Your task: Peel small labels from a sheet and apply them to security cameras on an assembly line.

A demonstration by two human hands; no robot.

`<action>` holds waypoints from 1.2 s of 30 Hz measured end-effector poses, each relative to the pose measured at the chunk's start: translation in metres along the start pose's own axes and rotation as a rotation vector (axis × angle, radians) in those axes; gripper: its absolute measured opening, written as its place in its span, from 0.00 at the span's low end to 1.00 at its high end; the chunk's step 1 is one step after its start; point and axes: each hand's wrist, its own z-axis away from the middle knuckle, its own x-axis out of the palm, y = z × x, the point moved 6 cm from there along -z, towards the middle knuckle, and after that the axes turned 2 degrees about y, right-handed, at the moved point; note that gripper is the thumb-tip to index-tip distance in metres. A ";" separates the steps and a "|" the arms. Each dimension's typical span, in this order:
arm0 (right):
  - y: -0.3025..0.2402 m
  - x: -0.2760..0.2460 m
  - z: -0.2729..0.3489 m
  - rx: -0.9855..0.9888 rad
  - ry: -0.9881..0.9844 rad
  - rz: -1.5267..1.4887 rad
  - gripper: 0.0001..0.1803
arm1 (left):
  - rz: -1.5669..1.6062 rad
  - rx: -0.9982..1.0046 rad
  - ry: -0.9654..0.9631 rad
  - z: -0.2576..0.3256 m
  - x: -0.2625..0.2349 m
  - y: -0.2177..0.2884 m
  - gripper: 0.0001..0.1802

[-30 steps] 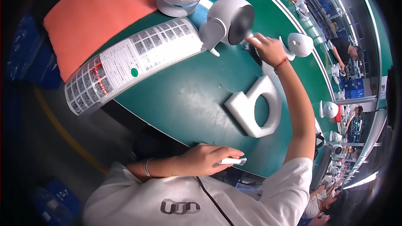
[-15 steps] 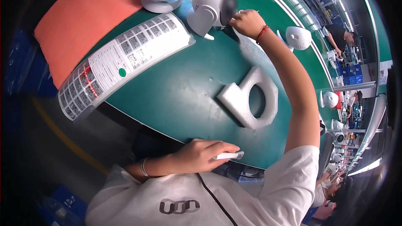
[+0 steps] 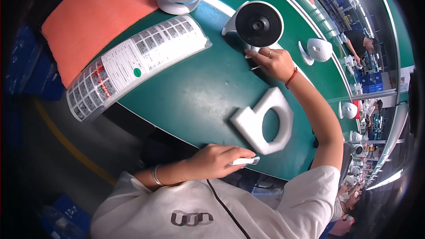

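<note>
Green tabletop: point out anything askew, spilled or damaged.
The glossy white sheet of grey printed labels looks a little out of place: its lower-left end juts past the edge of the green tabletop. No spill or damage stands out.

L head cam, fisheye, looks down from close above wearer's shirt [image 3: 146, 208] & green bench [image 3: 186, 106], w/ wide FOV
</note>
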 end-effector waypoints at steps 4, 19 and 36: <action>0.033 0.010 0.023 0.224 -0.114 -0.006 0.14 | -0.026 -0.002 -0.004 0.002 0.005 -0.005 0.20; 0.009 -0.016 0.050 0.073 0.003 0.384 0.05 | -0.005 -0.330 -0.210 -0.022 0.047 -0.021 0.44; -0.055 -0.196 0.084 0.543 -0.049 -0.298 0.11 | 0.397 -0.446 0.084 0.002 0.015 -0.007 0.31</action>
